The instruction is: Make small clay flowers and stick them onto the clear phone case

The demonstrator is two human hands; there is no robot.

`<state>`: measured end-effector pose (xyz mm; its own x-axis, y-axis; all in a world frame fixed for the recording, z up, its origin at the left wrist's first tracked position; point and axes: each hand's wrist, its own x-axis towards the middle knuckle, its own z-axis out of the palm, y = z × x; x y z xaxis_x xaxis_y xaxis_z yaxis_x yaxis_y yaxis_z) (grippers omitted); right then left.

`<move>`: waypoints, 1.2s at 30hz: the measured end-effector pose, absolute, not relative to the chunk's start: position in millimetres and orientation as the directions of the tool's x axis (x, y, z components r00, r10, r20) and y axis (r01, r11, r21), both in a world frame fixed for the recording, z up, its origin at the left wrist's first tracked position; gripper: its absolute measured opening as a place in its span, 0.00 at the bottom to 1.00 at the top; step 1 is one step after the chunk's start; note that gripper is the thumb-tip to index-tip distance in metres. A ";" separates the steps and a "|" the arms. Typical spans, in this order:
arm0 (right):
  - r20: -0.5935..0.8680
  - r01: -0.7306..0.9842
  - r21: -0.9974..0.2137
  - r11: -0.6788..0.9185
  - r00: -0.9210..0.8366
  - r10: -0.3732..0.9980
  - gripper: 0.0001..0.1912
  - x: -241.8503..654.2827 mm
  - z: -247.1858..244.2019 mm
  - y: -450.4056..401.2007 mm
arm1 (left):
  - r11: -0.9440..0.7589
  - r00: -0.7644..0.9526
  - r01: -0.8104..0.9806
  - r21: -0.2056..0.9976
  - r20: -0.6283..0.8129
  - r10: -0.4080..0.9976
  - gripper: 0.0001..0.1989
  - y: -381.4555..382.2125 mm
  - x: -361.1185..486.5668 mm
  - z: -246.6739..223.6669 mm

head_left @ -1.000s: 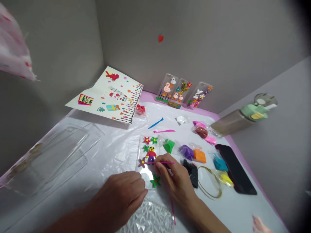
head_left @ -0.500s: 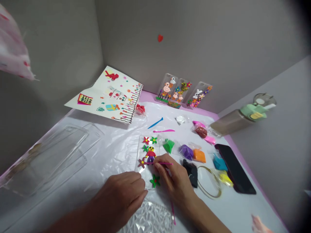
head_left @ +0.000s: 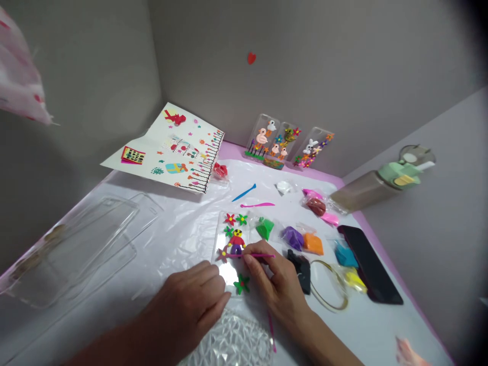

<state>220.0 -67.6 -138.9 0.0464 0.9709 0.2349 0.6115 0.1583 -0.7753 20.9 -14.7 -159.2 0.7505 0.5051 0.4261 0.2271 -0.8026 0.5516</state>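
Observation:
A clear phone case [head_left: 224,272] lies in front of me, decorated with clay flowers and a small clay figure [head_left: 237,242] in a red top and purple trousers. My right hand [head_left: 272,274] pinches a thin pink modelling tool [head_left: 253,255] held level across the case. Its far tip meets a brownish-red flower [head_left: 222,254] with a yellow centre. Curled at the lower left edge of the case is my left hand [head_left: 196,295]; its fingertips are hidden, so any grip is unclear. A green flower [head_left: 241,284] sits low on the case between both hands.
Bagged clay, including green [head_left: 264,229], purple [head_left: 293,238] and orange [head_left: 313,244], lies to the right, near a dark phone [head_left: 369,264] and a bottle [head_left: 366,190]. Blue [head_left: 244,192] and pink [head_left: 257,205] tools lie beyond the case. Clear cases [head_left: 95,239] are stacked left.
My left hand has shifted slightly up and left beside the case. The pink tool's rear end has slid a little to the right, its tip still at the brownish-red flower.

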 end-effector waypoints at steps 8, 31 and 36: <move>0.251 0.629 -0.759 0.170 0.042 0.967 0.07 219.3 -137.8 -68.7 | -0.795 0.651 0.267 0.545 0.506 0.566 0.08 7.2 18.8 -155.3; 0.044 0.227 -0.974 -0.011 0.235 0.971 0.09 218.9 -134.1 -66.6 | -0.802 0.688 0.223 0.554 0.493 0.533 0.11 10.9 17.9 -160.4; 0.194 0.488 -0.866 0.110 0.126 0.973 0.05 215.0 -135.0 -72.1 | -0.807 0.683 0.229 0.544 0.501 0.531 0.10 10.7 18.1 -160.2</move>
<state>215.0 -72.1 -135.0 0.1260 0.9728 0.1944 0.4882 0.1097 -0.8658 18.1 10.7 -160.2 0.6830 0.5313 0.5013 0.2290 -0.8074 0.5437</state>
